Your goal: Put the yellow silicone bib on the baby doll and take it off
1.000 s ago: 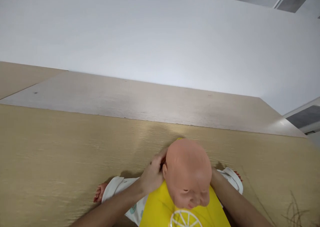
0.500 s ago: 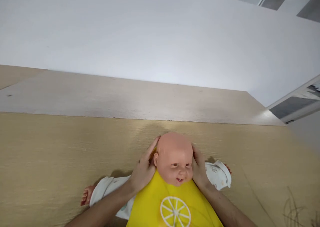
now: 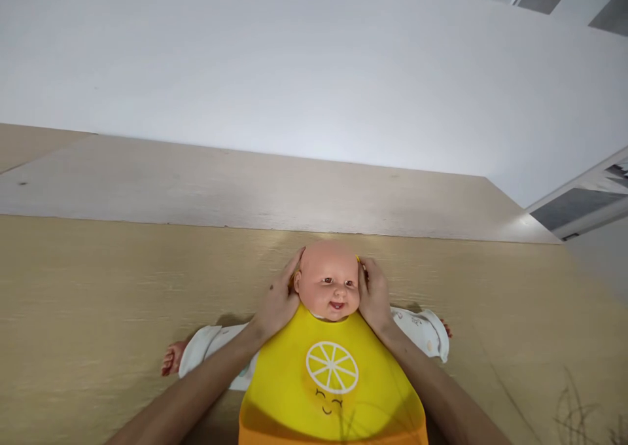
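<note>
A baby doll point(image 3: 330, 278) lies face up, its bare head toward the far side and its white-sleeved arms spread. Over its chest is a yellow bib point(image 3: 373, 392) with a white citrus-slice print, a smiling face and an orange lower edge. My left hand point(image 3: 277, 304) is curled at the left of the doll's head, by the ear. On the other side, my right hand point(image 3: 373, 296) is closed against the head. Slivers of yellow bib strap show beside both hands. My fingertips are partly hidden behind the head and neck.
The doll lies on a light wooden tabletop point(image 3: 98, 301). A paler wooden strip point(image 3: 245, 183) runs along its back, below a white wall point(image 3: 269, 59). Grey and white framed panels point(image 3: 579, 206) stand at the right.
The doll's head has shifted left and away from me, its face now more upright. Both hands moved with it, and more of the bib's lower part shows.
</note>
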The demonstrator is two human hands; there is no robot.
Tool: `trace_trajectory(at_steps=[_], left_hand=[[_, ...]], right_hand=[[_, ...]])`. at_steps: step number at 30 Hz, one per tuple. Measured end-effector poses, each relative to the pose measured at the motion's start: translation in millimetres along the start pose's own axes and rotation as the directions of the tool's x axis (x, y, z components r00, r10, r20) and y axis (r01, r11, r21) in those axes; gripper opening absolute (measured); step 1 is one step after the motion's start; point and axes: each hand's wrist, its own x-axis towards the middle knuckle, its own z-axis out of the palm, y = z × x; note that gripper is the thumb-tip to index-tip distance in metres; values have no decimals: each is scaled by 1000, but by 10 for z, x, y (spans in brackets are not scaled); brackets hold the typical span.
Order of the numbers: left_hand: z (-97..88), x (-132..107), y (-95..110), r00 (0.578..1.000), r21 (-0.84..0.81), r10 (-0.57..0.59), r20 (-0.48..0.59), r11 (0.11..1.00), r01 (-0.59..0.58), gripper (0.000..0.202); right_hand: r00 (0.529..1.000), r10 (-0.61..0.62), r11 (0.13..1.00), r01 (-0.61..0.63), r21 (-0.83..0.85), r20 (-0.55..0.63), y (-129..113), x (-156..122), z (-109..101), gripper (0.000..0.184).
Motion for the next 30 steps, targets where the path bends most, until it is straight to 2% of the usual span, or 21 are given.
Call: trace_trajectory(at_steps=[5,10,15,19,23,30], left_hand=[[9,-2,-54,999,-28,-45,-16,999,45,72],[15,-13,-90,999,-54,-49,-18,997,48,71],[-8,-12,-104,995,0,-94,14,996,94,65],[-34,-23,-43,994,86,-108,21,991,106,65],[-45,-13,-2,992,242,-129,9,963,123,65],[-80,-33,70,997,475,-79,26,878,57,60]], right_hand=[[1000,16,997,-16,-81,2,46,-9,-7,30],[998,66,996,-67,-60,-12,90,-30,22,32],[996,84,996,-85,-33,-26,91,-32,37,33],[996,83,995,-84,-58,-18,86,-35,29,32],[999,40,994,-41,-102,-10,98,-34,24,32],[1000,18,984,-18,-179,0,106,-33,31,32]])
